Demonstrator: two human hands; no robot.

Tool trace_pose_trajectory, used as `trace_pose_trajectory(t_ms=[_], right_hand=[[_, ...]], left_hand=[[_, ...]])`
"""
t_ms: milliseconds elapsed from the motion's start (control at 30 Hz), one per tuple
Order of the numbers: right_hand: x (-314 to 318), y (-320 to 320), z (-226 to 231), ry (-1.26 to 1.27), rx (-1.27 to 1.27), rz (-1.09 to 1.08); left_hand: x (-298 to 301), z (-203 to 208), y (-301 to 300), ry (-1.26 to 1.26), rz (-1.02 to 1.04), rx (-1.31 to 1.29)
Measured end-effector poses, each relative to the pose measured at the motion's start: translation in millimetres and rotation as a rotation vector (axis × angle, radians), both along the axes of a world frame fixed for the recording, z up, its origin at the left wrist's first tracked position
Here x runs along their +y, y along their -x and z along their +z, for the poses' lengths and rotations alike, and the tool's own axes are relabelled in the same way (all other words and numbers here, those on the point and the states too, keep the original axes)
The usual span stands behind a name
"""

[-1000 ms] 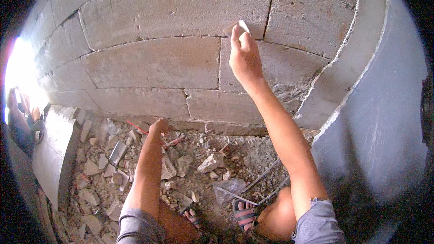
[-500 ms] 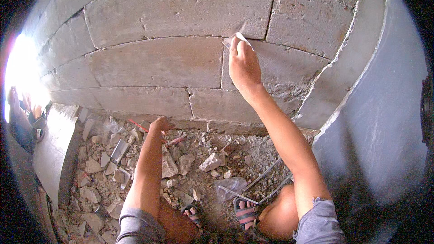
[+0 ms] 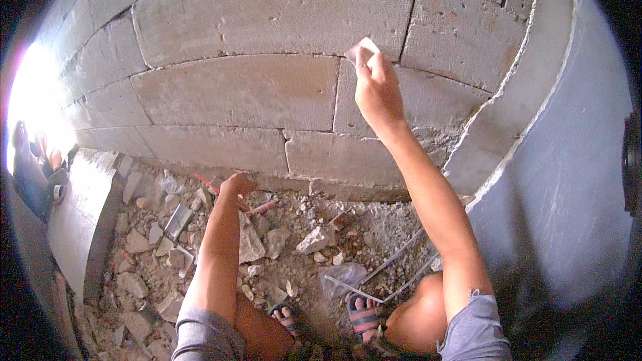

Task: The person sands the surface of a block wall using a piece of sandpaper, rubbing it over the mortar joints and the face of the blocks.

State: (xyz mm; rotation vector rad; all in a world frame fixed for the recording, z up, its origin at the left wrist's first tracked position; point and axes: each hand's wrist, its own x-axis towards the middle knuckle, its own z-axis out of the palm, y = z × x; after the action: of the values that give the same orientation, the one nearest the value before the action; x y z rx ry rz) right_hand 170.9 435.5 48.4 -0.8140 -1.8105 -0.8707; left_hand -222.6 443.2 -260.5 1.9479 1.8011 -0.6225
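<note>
My right hand [image 3: 380,97] is raised to the block wall [image 3: 234,93]. Its fingers pinch a small, thin, pale scraper blade [image 3: 367,44], held against the wall near a joint between blocks. The blade's lower part is hidden by the fingers. Low at the wall's foot is my left hand [image 3: 235,185], closed and seen from its back. An orange-red strip [image 3: 206,182] shows on its left and a reddish rod-like piece [image 3: 261,208] on its right. Whether the hand grips either one cannot be made out.
Broken stone and rubble [image 3: 137,242] cover the ground, with a clear plastic bag [image 3: 342,274] and a bent metal strip [image 3: 394,257] by my sandalled feet. A board [image 3: 80,214] leans at left beside bright light. A smooth grey wall [image 3: 555,160] closes off the right.
My right hand has shifted slightly right with the scraper blade, which is now turned differently against the wall. My left hand stays in nearly the same place.
</note>
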Motion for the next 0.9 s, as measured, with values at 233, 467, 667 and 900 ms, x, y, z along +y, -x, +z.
trace_pose_trajectory(t_ms=[233,467,667,900], right_hand=[[12.6,-1.8,-14.3,-0.007,-0.022,-0.033],[8.0,-6.7,15.2,-0.075,0.152,0.080],[15.2,-2.9,-22.2,-0.010,-0.008,0.073],[20.1,-11.4,8.1,-0.016,0.147,0.079]], left_hand=[[0.5,-2.7,0.4,0.001,0.027,-0.016],[3.9,-4.5,-0.2,0.003,0.037,-0.021],[2.4,-8.9,0.4,-0.003,0.062,-0.042],[4.0,-13.1,-1.0,-0.009,0.082,-0.055]])
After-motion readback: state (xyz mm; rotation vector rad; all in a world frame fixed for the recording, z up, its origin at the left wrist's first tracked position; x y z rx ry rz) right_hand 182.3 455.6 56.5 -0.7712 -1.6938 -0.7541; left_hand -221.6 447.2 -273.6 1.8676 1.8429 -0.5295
